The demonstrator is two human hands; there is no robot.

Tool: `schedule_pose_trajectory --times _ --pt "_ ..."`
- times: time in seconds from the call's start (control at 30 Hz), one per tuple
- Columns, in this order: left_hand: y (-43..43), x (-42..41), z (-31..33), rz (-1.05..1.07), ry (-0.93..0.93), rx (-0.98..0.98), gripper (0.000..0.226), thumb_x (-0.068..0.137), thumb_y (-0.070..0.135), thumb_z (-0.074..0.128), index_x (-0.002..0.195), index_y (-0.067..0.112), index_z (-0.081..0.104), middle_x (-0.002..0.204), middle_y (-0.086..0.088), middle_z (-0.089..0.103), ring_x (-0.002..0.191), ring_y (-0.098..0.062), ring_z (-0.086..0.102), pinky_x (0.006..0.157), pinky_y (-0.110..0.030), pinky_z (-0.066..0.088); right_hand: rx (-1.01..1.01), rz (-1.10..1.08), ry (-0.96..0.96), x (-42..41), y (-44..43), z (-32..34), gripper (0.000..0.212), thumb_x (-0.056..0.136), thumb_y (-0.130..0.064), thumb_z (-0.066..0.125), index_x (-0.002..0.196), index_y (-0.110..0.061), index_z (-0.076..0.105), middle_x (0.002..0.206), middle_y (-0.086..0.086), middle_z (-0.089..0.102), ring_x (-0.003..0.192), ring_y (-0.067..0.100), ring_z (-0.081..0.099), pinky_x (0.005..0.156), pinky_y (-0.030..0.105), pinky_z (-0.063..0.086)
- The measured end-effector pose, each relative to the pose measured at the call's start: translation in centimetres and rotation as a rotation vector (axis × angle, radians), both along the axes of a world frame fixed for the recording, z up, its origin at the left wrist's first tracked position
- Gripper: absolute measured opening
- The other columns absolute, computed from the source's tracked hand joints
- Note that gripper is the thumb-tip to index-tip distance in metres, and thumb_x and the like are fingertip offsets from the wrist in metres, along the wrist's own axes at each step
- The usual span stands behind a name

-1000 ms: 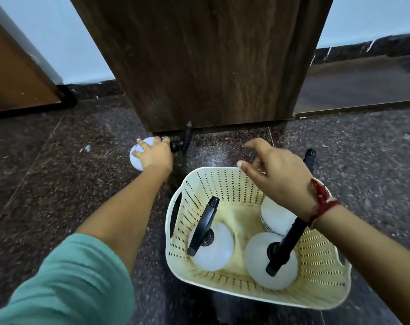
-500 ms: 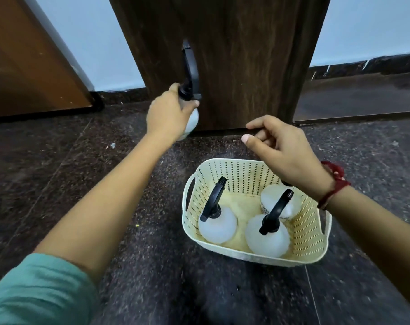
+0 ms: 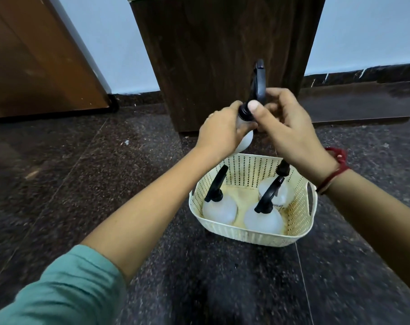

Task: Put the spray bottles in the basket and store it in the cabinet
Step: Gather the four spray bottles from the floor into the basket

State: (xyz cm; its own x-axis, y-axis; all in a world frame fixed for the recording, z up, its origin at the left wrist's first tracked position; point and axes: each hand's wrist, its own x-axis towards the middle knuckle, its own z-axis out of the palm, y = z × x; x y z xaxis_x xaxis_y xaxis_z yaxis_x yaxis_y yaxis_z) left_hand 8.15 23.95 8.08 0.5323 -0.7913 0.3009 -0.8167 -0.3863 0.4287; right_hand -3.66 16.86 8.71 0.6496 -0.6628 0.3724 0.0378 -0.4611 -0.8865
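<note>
Dark speckled stone floor (image 3: 86, 184), pale wall behind, dark wood cabinet (image 3: 213, 62) straight ahead, a lighter wood panel (image 3: 30, 66) at far left.

We hold one bottle (image 3: 245, 139) up in both hands, above the back edge of the basket and in front of the cabinet. Our left hand (image 3: 219, 132) is wrapped closed around its white body, just under the neck. Our right hand (image 3: 290, 127) is closed on the black sprayer (image 3: 259, 83), thumb pressed on the collar, fingers curled behind the trigger part. The sprayer head points up and stands roughly upright. Red thread band (image 3: 335, 170) on our right wrist, teal sleeve (image 3: 58, 292) on our left arm.

Below the hands, the cream perforated basket (image 3: 253, 235) sits on the floor, near the cabinet foot, not touching it. Three more bottles stand inside: left bottle (image 3: 220, 211) against the left wall, front bottle (image 3: 262, 221) near the front wall, back bottle (image 3: 273, 191) at the back right, its top partly hidden by our right wrist. All three have white round bodies and black sprayers leaning up to the right. The basket bottom looks stained yellow. Its side handle slots show on the left and right walls.

Small bits of debris lie on the floor at left.
</note>
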Motion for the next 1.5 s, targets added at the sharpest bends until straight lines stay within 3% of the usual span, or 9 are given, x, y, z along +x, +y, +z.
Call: schedule_pose_trajectory --times 0.07,0.2,0.5,0.63,0.7,0.83,1.03,1.23,1.5 --pt "0.1 -0.4 -0.2 -0.033 0.005 0.017 0.038 0.088 0.040 0.057 0.116 0.014 0.053 0.106 -0.010 0.065 0.099 -0.033 0.058 0.073 -0.039 0.044 0.025 -0.025 0.020 0.1 -0.2 0.5 0.048 0.083 -0.051 0.061 0.114 -0.015 0.057 0.095 0.008 0.058 0.082 0.025 0.062 0.077 0.049 0.055" --pt "0.0 -0.8 -1.0 -0.114 0.021 0.068 0.041 0.086 0.033 0.059 0.122 0.013 0.053 0.109 -0.010 0.063 0.105 -0.030 0.056 0.072 -0.035 0.041 0.196 -0.014 0.086 0.5 -0.8 0.2 0.041 0.078 -0.038 0.071 0.098 -0.004 0.061 0.082 0.013 0.062 0.057 0.020 0.061 0.057 0.033 0.054" --pt "-0.3 -0.7 -2.5 -0.131 0.044 0.198 0.051 0.083 0.048 0.061 0.127 0.024 0.052 0.114 -0.006 0.058 0.107 -0.027 0.056 0.079 -0.039 0.048 0.317 -0.091 0.138 1.1 -1.4 -2.2 0.011 0.074 -0.017 0.062 0.079 -0.007 0.063 0.069 0.009 0.063 0.051 0.021 0.062 0.064 0.042 0.058" --pt "1.3 0.8 -3.1 -0.040 0.067 0.365 0.092 0.068 0.063 0.068 0.141 0.019 0.033 0.137 -0.010 0.043 0.125 -0.033 0.042 0.098 -0.045 0.041 0.350 -0.116 0.179 1.6 -1.7 -3.9 0.008 0.066 -0.022 0.063 0.062 -0.016 0.058 0.066 0.009 0.066 0.048 0.020 0.064 0.066 0.045 0.059" --pt "3.0 1.0 -4.1 0.091 0.070 0.414 0.106 0.060 0.069 0.069 0.142 0.016 0.028 0.137 -0.011 0.043 0.123 -0.033 0.044 0.093 -0.043 0.042 0.352 -0.136 0.217 1.9 -2.1 -4.8 0.010 0.065 -0.025 0.063 0.064 -0.016 0.058 0.069 0.009 0.069 0.046 0.018 0.065 0.068 0.046 0.060" --pt "4.7 -0.5 -7.9 0.133 0.052 0.591 0.084 0.067 0.070 0.062 0.126 0.013 0.040 0.111 -0.006 0.062 0.104 -0.030 0.058 0.067 -0.032 0.038 0.326 -0.122 0.343 3.1 -2.5 -6.3 0.011 0.067 -0.026 0.066 0.066 -0.018 0.059 0.068 0.001 0.065 0.057 0.021 0.069 0.064 0.044 0.062" --pt "4.7 -0.4 -9.9 0.092 -0.034 0.420 0.020 0.083 0.016 0.055 0.098 0.005 0.046 0.098 -0.020 0.063 0.093 -0.040 0.058 0.063 -0.034 0.035 0.325 -0.114 0.539 5.3 -1.9 -8.4 0.014 0.073 -0.020 0.067 0.067 -0.016 0.055 0.071 0.000 0.059 0.062 0.021 0.068 0.063 0.040 0.062" --pt "4.4 -0.6 -9.8 -0.002 0.017 0.375 0.018 0.082 0.015 0.054 0.088 0.014 0.037 0.080 -0.011 0.055 0.082 -0.036 0.056 0.059 -0.032 0.033 0.401 -0.051 0.646 6.2 -1.2 -10.5 0.020 0.077 -0.017 0.065 0.064 -0.012 0.050 0.068 0.003 0.055 0.068 0.029 0.069 0.074 0.048 0.060" --pt "4.9 0.0 -10.4 -0.008 -0.018 0.369 0.021 0.082 0.018 0.055 0.089 0.012 0.036 0.089 -0.017 0.062 0.084 -0.038 0.057 0.061 -0.032 0.033 0.525 -0.035 0.613 6.6 -1.2 -10.8 0.018 0.080 -0.020 0.061 0.070 -0.008 0.053 0.076 0.009 0.059 0.060 0.030 0.065 0.076 0.047 0.060"
